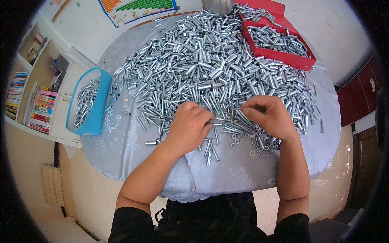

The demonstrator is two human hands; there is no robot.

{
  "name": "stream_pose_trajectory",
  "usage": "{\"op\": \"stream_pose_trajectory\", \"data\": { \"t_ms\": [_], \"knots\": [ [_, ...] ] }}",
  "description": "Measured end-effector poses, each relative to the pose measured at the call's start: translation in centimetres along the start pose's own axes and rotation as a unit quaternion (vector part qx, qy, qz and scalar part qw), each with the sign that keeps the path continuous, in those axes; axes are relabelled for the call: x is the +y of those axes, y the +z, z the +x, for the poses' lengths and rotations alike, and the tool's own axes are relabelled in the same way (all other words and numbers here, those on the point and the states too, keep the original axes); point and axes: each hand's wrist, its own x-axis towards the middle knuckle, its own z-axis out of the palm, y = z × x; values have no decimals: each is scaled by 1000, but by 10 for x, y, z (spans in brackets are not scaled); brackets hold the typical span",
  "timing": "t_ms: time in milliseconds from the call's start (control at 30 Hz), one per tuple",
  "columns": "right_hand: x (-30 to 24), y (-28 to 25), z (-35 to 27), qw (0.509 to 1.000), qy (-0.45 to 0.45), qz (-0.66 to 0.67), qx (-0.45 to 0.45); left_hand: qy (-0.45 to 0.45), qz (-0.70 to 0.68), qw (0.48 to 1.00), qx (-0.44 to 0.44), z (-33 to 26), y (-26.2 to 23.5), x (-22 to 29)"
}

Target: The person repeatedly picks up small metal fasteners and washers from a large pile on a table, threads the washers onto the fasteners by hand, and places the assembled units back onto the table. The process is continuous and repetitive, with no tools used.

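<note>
A broad heap of silvery bolts and metal sleeves (194, 69) covers the middle and far part of the table. At its near edge my left hand (188, 126) is closed in a pinch, with a thin bolt (219, 120) sticking out to the right from its fingertips. My right hand (272, 116) is just to the right, its thumb and fingers curled together low over the heap. Whatever those fingers hold, if anything, cannot be made out. Loose nuts and washers (259, 150) lie below the right hand. Several bolts and sleeves (210, 153) lie between my forearms.
A blue box (104, 103) of metal parts stands at the left. At the far right is a red box (283, 58) filled with similar parts, near a metal pot (219, 6). A silver cloth (227, 178) covers the round table. Bookshelves (30, 89) stand beyond on the left.
</note>
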Motion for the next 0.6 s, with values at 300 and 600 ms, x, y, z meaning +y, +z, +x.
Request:
{"op": "stream_pose_trajectory", "data": {
  "t_ms": [300,600],
  "knots": [
    [1,-14,-8,935,-94,-234,-250,-9,-15,996,92,-4,0,1],
    [-6,-1,-15,910,-109,-342,-207,-147,-315,927,140,-6,3,-8]
  ]
}}
